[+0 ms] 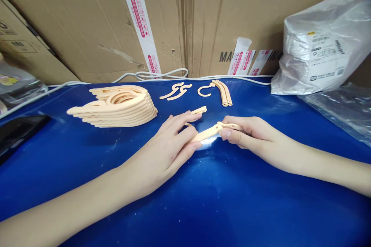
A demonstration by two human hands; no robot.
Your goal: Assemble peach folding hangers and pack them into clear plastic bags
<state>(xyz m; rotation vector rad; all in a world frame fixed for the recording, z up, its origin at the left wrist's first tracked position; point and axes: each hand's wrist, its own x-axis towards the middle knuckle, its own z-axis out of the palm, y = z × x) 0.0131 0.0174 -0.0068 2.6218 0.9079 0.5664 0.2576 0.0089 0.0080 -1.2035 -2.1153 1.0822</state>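
Note:
My left hand (174,144) is closed around a cream plastic hanger body (207,134), with its far arm (199,110) showing beyond the fingers. At the near arm's right end, my right hand (257,133) pinches a small flat hanger arm piece (232,126) against it. The two pieces meet just left of my right fingertips; whether they are joined I cannot tell. Much of the held body is hidden under my left hand. Behind the hands lie two loose hanger hooks (182,92) and a folded hanger arm pair (224,92) with its hook.
A tall stack of cream hanger bodies (130,115) stands at the left. A black phone-like object (20,135) lies at the left edge. Cardboard boxes (95,27) and a white cable (162,74) line the back. A plastic-wrapped parcel (315,54) sits at the right on the blue table (203,208).

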